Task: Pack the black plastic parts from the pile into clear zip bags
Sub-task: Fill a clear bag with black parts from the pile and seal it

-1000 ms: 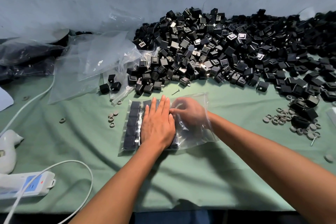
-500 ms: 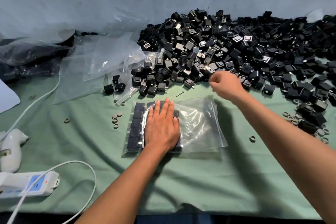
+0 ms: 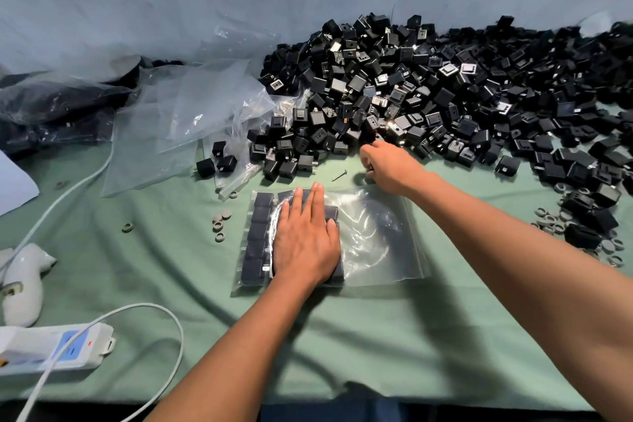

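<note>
Clear plastic lies flat before us on the green counter (image 3: 394,336): the bag (image 3: 376,236), with rows of parts (image 3: 258,229) lined up in its left side. We keep our left hand (image 3: 303,236) flat on them, fingers straight and together, palm down. We judge this is to pin the rows so they do not slide or tumble while the right side of the bag is empty and slack.

Our right hand (image 3: 388,164) reaches past the bag's top edge to the foot of the pile (image 3: 428,89), fingers curled under; something dark shows beneath them, but we cannot tell whether they have closed on a part. The pile sits against the back wall, just beyond the bag, so each reach is short. A loose screw (image 3: 339,175) lies between pile and bag, and spare bags (image 3: 178,120) lie to the left.
</note>
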Demonstrator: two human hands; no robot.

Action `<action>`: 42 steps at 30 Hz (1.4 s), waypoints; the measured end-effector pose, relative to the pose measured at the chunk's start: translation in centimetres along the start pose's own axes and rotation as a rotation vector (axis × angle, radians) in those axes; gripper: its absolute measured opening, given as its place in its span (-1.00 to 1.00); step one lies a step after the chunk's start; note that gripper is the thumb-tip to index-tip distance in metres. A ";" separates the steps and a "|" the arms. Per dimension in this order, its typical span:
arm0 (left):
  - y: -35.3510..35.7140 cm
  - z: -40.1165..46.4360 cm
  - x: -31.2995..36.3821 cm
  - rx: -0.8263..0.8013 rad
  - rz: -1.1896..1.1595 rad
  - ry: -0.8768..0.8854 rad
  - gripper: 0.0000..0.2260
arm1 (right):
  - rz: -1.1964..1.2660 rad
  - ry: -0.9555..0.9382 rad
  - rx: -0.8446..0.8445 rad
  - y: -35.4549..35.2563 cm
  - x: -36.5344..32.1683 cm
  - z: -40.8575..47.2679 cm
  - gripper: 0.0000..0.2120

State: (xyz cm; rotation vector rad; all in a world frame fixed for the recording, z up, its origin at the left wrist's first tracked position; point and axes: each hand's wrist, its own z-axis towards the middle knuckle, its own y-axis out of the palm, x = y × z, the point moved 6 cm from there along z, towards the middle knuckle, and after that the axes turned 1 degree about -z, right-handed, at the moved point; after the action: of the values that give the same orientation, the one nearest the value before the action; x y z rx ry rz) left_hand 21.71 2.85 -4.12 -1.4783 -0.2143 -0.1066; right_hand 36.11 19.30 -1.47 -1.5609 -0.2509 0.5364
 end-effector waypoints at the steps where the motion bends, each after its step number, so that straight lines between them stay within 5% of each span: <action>1: -0.1 -0.1 0.0 0.008 -0.025 -0.009 -0.37 | 0.047 0.043 0.028 -0.6 0.8 -0.5 -0.84; 5: -0.4 0.0 -0.1 0.043 -0.064 -0.026 -0.36 | 0.197 0.257 0.132 -3.5 5.3 -4.5 -0.82; 9: -0.4 -0.1 0.0 0.069 -0.063 -0.010 -0.40 | 0.482 0.326 -0.205 -3.0 7.4 -9.7 -0.83; 13: -0.3 -0.1 -0.1 0.062 -0.047 -0.019 -0.39 | 0.905 0.134 -0.623 -0.4 3.2 -12.6 -0.83; 16: -0.3 -0.1 0.1 0.062 -0.041 -0.014 -0.38 | 1.076 0.079 -0.699 1.6 0.5 -12.6 -0.74; 25: -0.2 0.0 0.0 0.066 -0.033 -0.005 -0.39 | 1.150 0.046 -0.052 1.5 -1.8 -9.1 -0.92; 29: -0.2 0.0 0.0 0.067 -0.029 0.000 -0.38 | 0.779 -0.062 0.212 2.4 -2.1 -8.6 -0.93; 37: -0.3 0.0 0.1 0.052 -0.026 0.004 -0.41 | 0.550 -0.090 0.148 2.9 -1.8 -8.1 -0.66; 40: -0.4 -0.1 0.2 0.047 -0.022 0.008 -0.41 | 0.404 -0.239 0.178 2.6 -3.2 -8.6 -0.86; 42: -0.4 -0.2 0.2 0.049 -0.020 0.009 -0.40 | 0.234 -0.329 0.170 2.9 -3.6 -9.2 -0.81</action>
State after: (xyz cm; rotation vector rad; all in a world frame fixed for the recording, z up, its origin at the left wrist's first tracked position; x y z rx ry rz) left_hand 21.81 2.60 -3.68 -1.4272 -0.2236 -0.1234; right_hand 36.96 9.35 -3.85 -1.3392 -0.2650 0.9765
